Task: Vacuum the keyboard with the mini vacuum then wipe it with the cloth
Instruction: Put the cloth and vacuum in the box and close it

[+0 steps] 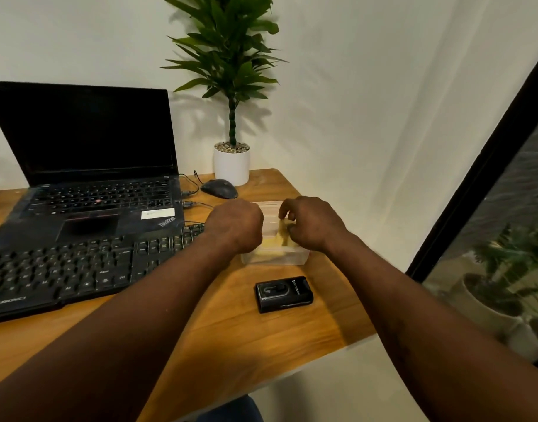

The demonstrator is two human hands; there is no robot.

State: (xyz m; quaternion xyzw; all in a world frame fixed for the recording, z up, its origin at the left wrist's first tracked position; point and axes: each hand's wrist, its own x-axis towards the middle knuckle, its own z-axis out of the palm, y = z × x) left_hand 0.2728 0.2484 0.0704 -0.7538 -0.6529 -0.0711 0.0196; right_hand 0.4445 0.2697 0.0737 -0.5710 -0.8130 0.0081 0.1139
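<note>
Wooden table [219,336], orange-brown grain, set into a corner of plain white walls. Dark-framed glass [505,184] along the right side; potted greenery visible behind it.

Back of table: white pot [232,166] topped with pebbles, holding a tall green plant [228,56]. Black mouse [219,188] just in front of the pot, cable running left to the laptop [88,166]. Laptop open, screen dark; "ThinkPad" reads on the palm rest, beside a white sticker too blurred to read.

Black keyboard [78,269] lies in front of the laptop, at the table's left; lettering on its front edge not legible.

Clear plastic box [275,257] right of the keyboard, with a yellow cloth [279,239] inside. Left hand [235,223] sits fisted at the box's left edge; what its grip closes on is hidden, so cannot tell. Right hand [310,222] over the box, fingers curled, grip pinching the cloth.

Mini vacuum [284,294], a small black block, lies flat on the table nearer than the box, apart from both hands. Light logo on its top, unreadable.
</note>
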